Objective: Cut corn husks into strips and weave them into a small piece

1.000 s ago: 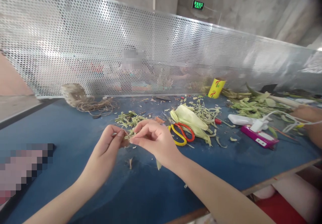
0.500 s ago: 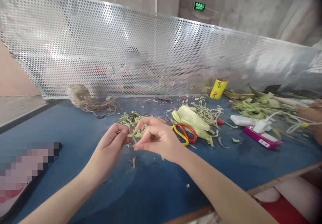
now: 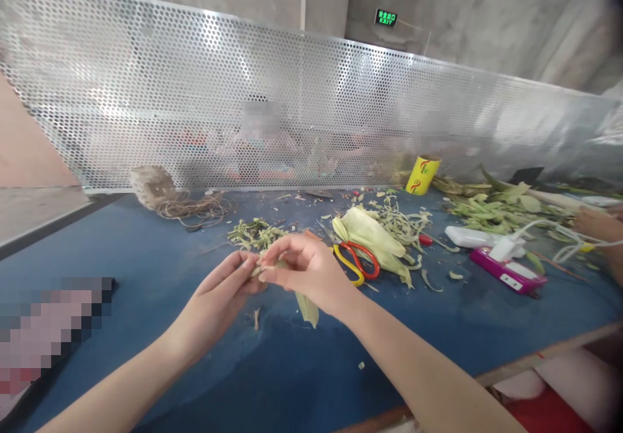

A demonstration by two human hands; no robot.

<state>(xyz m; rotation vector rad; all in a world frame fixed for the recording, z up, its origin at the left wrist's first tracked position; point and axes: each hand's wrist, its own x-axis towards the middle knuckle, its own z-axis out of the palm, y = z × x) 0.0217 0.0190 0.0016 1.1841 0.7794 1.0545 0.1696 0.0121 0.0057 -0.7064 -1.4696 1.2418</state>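
My left hand (image 3: 221,300) and my right hand (image 3: 311,274) meet above the blue table, fingertips pinched together on a pale green strip of husk (image 3: 306,308). One end of the strip hangs below my right palm; the part between the fingertips is mostly hidden. Just behind my fingers lies a heap of small, curled green husk pieces (image 3: 254,233). Close to the right of my right hand rest scissors (image 3: 360,261) with red and yellow handles, partly against a large pale husk (image 3: 374,235). A small dry scrap (image 3: 256,319) lies below my left fingertips.
A twine bundle (image 3: 195,206) lies back left, and a yellow roll (image 3: 422,174) stands by the perforated metal screen (image 3: 302,115). Rightward are shredded husks (image 3: 403,222), a purple power strip (image 3: 509,271) with white cables, more leaves (image 3: 487,209), and another person's hand (image 3: 601,228).
My fingertips have come closer together. A wider end of the husk strip now hangs below my right hand, where none showed before.
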